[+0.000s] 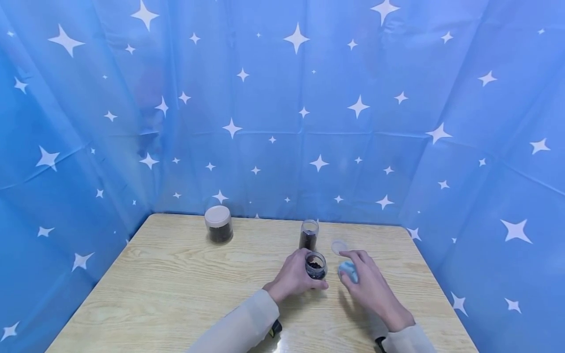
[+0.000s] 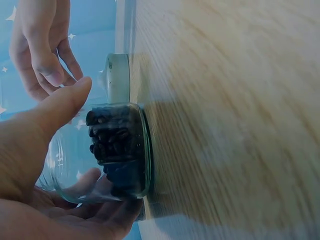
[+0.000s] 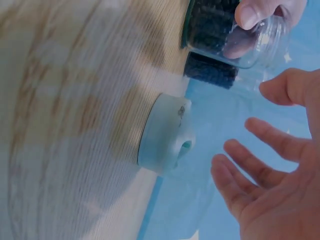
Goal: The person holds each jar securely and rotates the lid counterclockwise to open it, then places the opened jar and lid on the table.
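My left hand (image 1: 293,275) grips a clear glass jar (image 1: 316,268) that has no lid on and is partly filled with dark beans (image 2: 114,135). The jar stands upright on the table, thumb on one side and fingers round the other. Over a light-blue lid (image 1: 348,269) hovers my right hand (image 1: 370,283). In the right wrist view its fingers (image 3: 260,167) are spread and bent slightly, with a gap between them and the lid (image 3: 162,134). The lid lies on the table and has a loop-like raised part on top.
A taller, narrow clear jar (image 1: 308,235) with dark contents stands just behind the held jar. Beyond the right fingertips lies a clear round disc (image 1: 338,246). A wide jar with a whitish lid (image 1: 218,216) stands at the back left. A starry blue curtain (image 1: 273,108) surrounds the wooden table (image 1: 167,284).
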Tool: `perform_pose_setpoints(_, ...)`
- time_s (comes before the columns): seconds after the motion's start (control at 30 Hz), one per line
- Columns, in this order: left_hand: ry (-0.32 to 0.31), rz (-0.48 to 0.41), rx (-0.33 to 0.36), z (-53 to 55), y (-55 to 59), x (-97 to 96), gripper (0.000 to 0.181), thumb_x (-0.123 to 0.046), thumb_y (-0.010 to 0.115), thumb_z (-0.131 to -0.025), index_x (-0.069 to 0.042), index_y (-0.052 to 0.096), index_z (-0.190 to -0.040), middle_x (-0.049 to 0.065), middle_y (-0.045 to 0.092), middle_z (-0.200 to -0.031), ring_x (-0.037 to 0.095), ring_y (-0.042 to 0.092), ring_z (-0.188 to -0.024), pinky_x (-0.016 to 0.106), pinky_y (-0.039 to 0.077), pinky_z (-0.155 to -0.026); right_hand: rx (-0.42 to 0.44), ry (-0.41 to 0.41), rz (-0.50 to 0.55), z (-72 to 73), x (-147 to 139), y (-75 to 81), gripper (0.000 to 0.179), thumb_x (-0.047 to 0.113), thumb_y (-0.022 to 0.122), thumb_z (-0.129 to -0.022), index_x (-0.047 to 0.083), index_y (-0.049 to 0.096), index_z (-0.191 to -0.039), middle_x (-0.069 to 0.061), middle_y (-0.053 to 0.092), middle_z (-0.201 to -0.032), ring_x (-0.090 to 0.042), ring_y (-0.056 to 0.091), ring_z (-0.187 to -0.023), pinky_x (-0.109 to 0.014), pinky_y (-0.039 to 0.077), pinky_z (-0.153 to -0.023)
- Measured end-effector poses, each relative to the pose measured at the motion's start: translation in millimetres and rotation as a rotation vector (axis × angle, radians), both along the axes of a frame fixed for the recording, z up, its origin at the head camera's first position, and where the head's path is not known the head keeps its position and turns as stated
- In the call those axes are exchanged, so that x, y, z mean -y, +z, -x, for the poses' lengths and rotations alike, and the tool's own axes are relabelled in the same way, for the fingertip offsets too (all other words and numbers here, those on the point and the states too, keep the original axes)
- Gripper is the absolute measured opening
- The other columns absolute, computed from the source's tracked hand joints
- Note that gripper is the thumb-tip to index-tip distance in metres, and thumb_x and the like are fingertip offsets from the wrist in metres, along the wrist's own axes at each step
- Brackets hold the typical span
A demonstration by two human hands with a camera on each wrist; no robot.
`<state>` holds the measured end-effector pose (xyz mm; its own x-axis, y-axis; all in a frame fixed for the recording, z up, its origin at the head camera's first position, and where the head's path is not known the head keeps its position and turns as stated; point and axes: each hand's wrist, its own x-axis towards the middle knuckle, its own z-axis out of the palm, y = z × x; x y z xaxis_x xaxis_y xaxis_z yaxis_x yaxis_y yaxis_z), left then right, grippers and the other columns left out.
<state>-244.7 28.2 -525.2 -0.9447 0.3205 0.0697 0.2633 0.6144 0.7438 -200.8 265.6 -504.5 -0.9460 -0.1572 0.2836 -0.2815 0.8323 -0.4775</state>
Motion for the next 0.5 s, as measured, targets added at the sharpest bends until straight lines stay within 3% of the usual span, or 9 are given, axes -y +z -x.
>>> perform_pose_setpoints(0.13, 0.008, -0.003, 0.006, 2.1, -0.4, -0.3, 0.090, -0.041, 0.112, -0.077, -0.003, 0.066, -0.145, 0.010, 0.077, -0.134, 0.029, 0.075, -0.122, 0.045, 0.064, -0.107, -0.011, 0.006, 0.003, -0.9, 3.2, 0.2, 0.054, 0.014, 0.084, -0.105, 0.012, 0.069, -0.157, -0.018, 0.069, -0.150, -0.031, 0.070, -0.115, -0.049, 0.061, -0.092)
perform_pose_setpoints(0.3, 0.011, -0.035, 0.036, 2.6, -0.9, 2.5, 0.106, -0.043, 0.113, -0.075, -0.003, 0.059, -0.158, 0.016, 0.075, -0.147, 0.035, 0.075, -0.134, 0.053, 0.062, -0.117, -0.040, 0.011, 0.003, -2.7, 6.1, 0.4, 0.053, 0.015, 0.084, -0.105, 0.013, 0.069, -0.156, -0.018, 0.069, -0.151, -0.034, 0.071, -0.120, -0.053, 0.062, -0.097)
perform_pose_setpoints(0.5, -0.035, -0.052, 0.056, -0.9, 3.4, 16.2, 0.105, -0.040, 0.112, -0.077, -0.005, 0.058, -0.160, 0.017, 0.072, -0.154, 0.038, 0.072, -0.142, 0.058, 0.057, -0.125, -0.054, 0.009, 0.015, -6.6, 7.8, 2.4, 0.052, 0.019, 0.084, -0.107, 0.015, 0.069, -0.157, -0.016, 0.070, -0.151, -0.036, 0.072, -0.124, -0.051, 0.064, -0.095)
